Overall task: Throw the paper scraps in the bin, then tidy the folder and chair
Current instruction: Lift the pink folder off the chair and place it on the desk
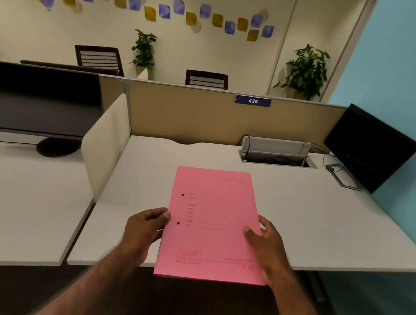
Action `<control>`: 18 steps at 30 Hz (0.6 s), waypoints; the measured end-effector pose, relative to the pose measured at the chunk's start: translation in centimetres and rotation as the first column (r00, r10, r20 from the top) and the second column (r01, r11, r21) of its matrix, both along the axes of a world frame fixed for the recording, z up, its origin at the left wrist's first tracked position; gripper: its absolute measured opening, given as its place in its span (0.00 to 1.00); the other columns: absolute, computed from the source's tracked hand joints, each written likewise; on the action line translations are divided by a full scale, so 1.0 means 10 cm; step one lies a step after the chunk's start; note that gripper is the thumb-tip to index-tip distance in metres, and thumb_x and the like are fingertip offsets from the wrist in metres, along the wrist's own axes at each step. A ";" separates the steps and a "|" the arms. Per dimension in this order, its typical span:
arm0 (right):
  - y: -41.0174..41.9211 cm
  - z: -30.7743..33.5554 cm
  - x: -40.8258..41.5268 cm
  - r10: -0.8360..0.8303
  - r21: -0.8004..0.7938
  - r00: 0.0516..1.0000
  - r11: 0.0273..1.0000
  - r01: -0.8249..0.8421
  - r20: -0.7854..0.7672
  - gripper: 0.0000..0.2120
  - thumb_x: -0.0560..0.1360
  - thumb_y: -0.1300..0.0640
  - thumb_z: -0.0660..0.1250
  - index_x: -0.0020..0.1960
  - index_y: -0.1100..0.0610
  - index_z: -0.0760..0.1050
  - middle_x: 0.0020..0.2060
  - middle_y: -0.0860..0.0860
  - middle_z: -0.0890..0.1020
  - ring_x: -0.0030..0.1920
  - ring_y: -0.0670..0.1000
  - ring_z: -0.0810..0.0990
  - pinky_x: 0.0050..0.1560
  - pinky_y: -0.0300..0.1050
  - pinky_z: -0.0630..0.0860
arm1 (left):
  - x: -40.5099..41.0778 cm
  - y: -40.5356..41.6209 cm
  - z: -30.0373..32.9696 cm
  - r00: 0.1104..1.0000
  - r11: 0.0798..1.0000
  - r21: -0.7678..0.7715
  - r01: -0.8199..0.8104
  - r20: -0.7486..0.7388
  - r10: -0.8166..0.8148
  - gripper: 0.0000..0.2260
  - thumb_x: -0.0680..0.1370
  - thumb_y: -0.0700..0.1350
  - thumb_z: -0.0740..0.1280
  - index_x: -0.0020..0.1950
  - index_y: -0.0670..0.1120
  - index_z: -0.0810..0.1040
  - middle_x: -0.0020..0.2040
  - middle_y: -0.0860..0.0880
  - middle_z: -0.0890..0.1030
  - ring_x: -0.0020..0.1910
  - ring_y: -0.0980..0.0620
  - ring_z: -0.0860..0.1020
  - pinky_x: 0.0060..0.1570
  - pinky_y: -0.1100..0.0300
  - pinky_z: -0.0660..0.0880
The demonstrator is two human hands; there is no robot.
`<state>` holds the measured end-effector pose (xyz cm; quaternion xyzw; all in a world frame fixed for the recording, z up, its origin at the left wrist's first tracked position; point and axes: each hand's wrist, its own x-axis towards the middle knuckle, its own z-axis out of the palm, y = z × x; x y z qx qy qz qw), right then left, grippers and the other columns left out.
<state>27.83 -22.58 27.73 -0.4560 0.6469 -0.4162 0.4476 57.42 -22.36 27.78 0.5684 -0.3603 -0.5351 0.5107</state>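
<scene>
A pink folder [211, 223] is closed, with two punch holes near its left edge and printed lines on its cover. It is held over the front part of the white desk [301, 213], its near end past the desk's front edge. My left hand [145, 229] grips its left edge, thumb on top. On the right edge, my right hand [266, 244] has its thumb pressed on the cover. No paper scraps, bin or nearby chair are visible.
A dark monitor [369, 147] stands at the desk's back right beside an open cable tray [277, 152]. A white side divider [106, 141] separates the left desk, which carries another monitor [33, 99]. A beige partition [194, 114] runs behind, with chairs and plants beyond.
</scene>
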 end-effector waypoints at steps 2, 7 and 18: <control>-0.11 0.05 0.05 0.003 -0.015 1.000 1.000 -0.003 -0.016 0.27 0.82 0.48 0.70 0.78 0.45 0.67 0.64 0.51 0.83 0.55 0.54 0.86 0.56 0.61 0.85 | 0.02 -0.11 0.02 1.000 1.000 -0.001 0.000 -0.013 0.000 0.09 0.81 0.42 0.70 0.60 0.45 0.84 0.52 0.47 0.88 0.52 0.44 0.87 0.56 0.45 0.83; -0.55 0.13 0.06 -0.001 -0.035 0.999 0.999 0.000 -0.033 0.26 0.83 0.50 0.69 0.79 0.48 0.68 0.66 0.54 0.82 0.58 0.58 0.85 0.60 0.62 0.84 | 0.03 -0.45 0.03 0.998 0.998 0.004 0.056 -0.042 -0.055 0.12 0.83 0.38 0.64 0.61 0.46 0.84 0.54 0.48 0.88 0.53 0.44 0.87 0.52 0.51 0.82; -2.21 0.05 0.21 0.101 -0.054 0.990 0.993 -0.107 -0.100 0.25 0.80 0.55 0.73 0.75 0.51 0.72 0.58 0.51 0.83 0.51 0.52 0.84 0.47 0.47 0.83 | 0.19 -1.83 -0.24 0.999 0.999 0.002 0.036 0.011 -0.036 0.20 0.80 0.34 0.65 0.47 0.57 0.88 0.49 0.51 0.88 0.49 0.51 0.86 0.45 0.64 0.82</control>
